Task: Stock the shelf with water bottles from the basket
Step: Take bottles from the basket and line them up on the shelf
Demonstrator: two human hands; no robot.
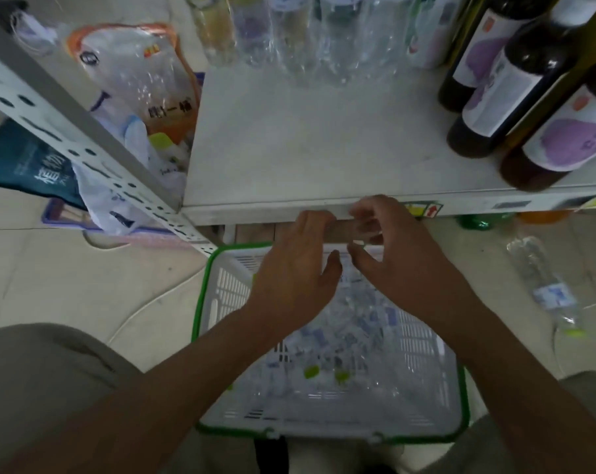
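1. Water bottles (334, 333): a clear, blue-labelled heap in the white, green-rimmed basket (221, 302), which sits on the floor just below the shelf's (307, 138) front edge.
2. Handling (judgement): thin clear plastic, light if empty, and it dents under a squeeze. The walls are smooth and will roll when laid flat. Take one at mid-body around the label, then stand it on its base.
3. Left hand (296, 265): over the basket's far end with fingers bent downward and tips hidden. Nothing is seen in it, so I can't tell the grip.
4. Right hand (392, 248): at the shelf's front edge, with fingers and thumb curved toward each other. There's a pale blur between them that could be a bottle, but I can't tell.
5. Counts:
   - One basket.
   - The heap is too blurred to count; two green caps show.
   - Back-edge row (300, 35): roughly five or six clear bottles.
   - Dark bottles (495, 107) at the right edge: at least three.
   - Stray bottle (542, 285): one on the floor to the right.
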